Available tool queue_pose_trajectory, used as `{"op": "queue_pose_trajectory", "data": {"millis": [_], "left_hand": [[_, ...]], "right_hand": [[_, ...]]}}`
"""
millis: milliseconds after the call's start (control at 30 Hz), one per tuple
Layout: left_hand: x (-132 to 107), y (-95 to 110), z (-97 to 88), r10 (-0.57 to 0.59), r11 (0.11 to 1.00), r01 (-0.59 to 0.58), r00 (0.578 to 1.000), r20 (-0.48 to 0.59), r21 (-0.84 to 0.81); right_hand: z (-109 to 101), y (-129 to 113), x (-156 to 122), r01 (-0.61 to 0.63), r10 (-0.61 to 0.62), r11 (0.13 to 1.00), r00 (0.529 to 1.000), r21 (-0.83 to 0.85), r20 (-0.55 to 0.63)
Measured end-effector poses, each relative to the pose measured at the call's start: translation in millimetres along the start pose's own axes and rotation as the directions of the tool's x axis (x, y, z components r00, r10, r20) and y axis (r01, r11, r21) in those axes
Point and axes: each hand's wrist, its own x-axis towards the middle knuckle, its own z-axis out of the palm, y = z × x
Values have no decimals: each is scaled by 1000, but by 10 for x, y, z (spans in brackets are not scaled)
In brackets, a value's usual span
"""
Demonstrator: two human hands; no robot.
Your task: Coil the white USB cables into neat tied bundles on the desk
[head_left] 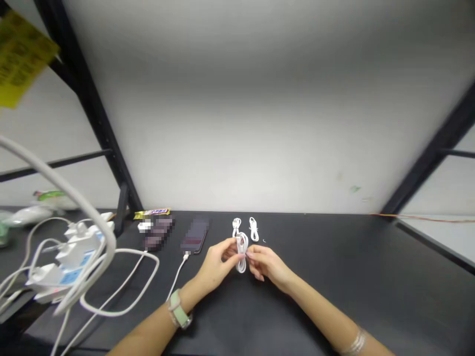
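A coiled white charging cable (242, 264) is held up over the black table in the middle of the view. My left hand (217, 263) pinches the coil between thumb and fingers. My right hand (265, 264) is closed at the coil's right side, fingertips pressed together at it; whether they grip a cable end or a tie is too small to make out. Just behind lies a second white coiled cable (236, 223), partly hidden by the held one. A third white coiled cable (254, 230) rests to its right on the table.
Two phones, one dark (196, 235) and one blurred (159, 233), lie at the left with white cables plugged in. A yellow snack wrapper (152, 213) is behind them. A loaded power strip (70, 262) and a thick white cord (79, 198) fill the left side. Black frame posts (92, 109) flank the table.
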Motion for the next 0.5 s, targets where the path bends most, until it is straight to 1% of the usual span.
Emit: {"op": "queue_pose_trajectory", "data": {"millis": [100,200,267,333,400,433,500], "left_hand": [[30,-27,-5,-64,991,65,998,12,-114],[84,-110,-20,-149,964,148,989,12,-219],[121,-180,-46,-195,954,179,980,-41,-240],[153,-248,-89,-226,956,194,966,-126,-222],[174,-305,-146,-229,966,195,950,-211,-170],[181,-329,-177,-219,972,191,945,-244,-134],[190,-367,-233,-183,983,179,943,-279,-39]], "right_hand": [[4,-59,-16,16,-15,999,1000,32,-24],[-11,-78,-15,43,-45,998,998,-34,-47],[-41,-52,5,50,-61,991,994,-122,-88],[-88,-7,31,65,-106,965,983,-255,-151],[-146,34,50,102,-208,893,957,-438,-202],[-176,47,54,122,-278,831,936,-542,-216],[-227,53,48,120,-399,669,890,-734,-219]]}}
